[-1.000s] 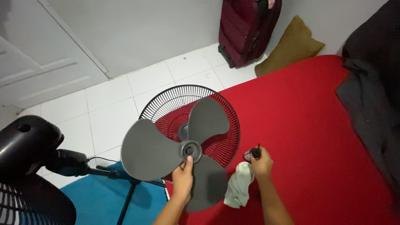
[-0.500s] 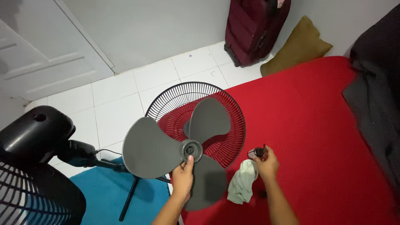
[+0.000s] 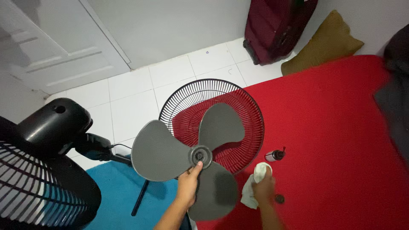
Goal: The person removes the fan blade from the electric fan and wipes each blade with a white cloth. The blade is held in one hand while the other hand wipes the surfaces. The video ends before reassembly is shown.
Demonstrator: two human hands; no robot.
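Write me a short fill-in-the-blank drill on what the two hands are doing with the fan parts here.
1. The left hand holds the grey fan blade, which has ____ lobes.
2. The right hand grips a pale ____ on the red bed cover.
3. The black fan grille lies partly on the bed, partly over the white ____ floor.

Missing words: three; cloth; tiled

head view | worn high, looks steeply down | close over fan blade [image 3: 187, 157] | single view
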